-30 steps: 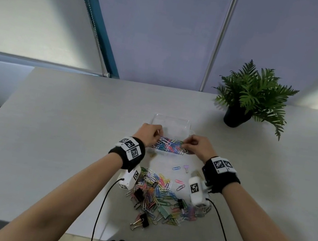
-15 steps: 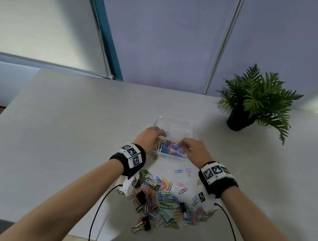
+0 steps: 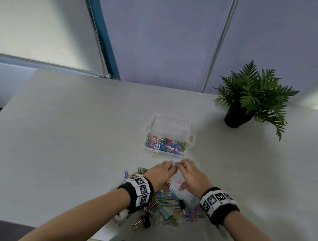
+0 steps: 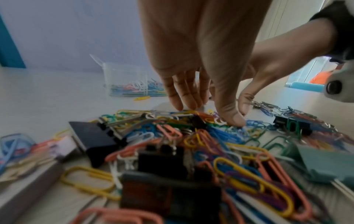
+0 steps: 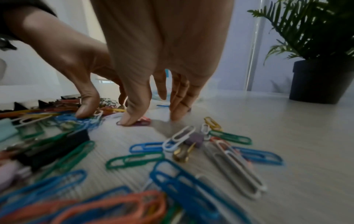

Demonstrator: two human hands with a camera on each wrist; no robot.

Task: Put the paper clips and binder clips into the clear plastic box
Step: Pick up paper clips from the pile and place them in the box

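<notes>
The clear plastic box [image 3: 170, 126] stands open past my hands, its near half holding several coloured paper clips [image 3: 165, 144]. One yellow clip [image 3: 154, 156] lies just outside its front wall. A pile of paper clips and binder clips [image 3: 169, 205] spreads between my wrists. My left hand [image 3: 167, 166] reaches down with straight fingers onto the pile's far edge, its thumb [image 4: 232, 119] touching blue clips. My right hand [image 3: 183, 166] is beside it, fingers [image 5: 177, 113] on the table and thumb [image 5: 130, 118] pressing a pink clip. Neither hand holds anything.
A potted fern [image 3: 246, 101] stands at the back right of the grey table [image 3: 66, 147]. A black binder clip [image 3: 143, 222] and a teal one [image 3: 165, 212] lie in the pile near the table's front edge. The wall runs behind the table.
Both hands have drawn back from the box to the far edge of the pile. The box and the clips in it now show uncovered.
</notes>
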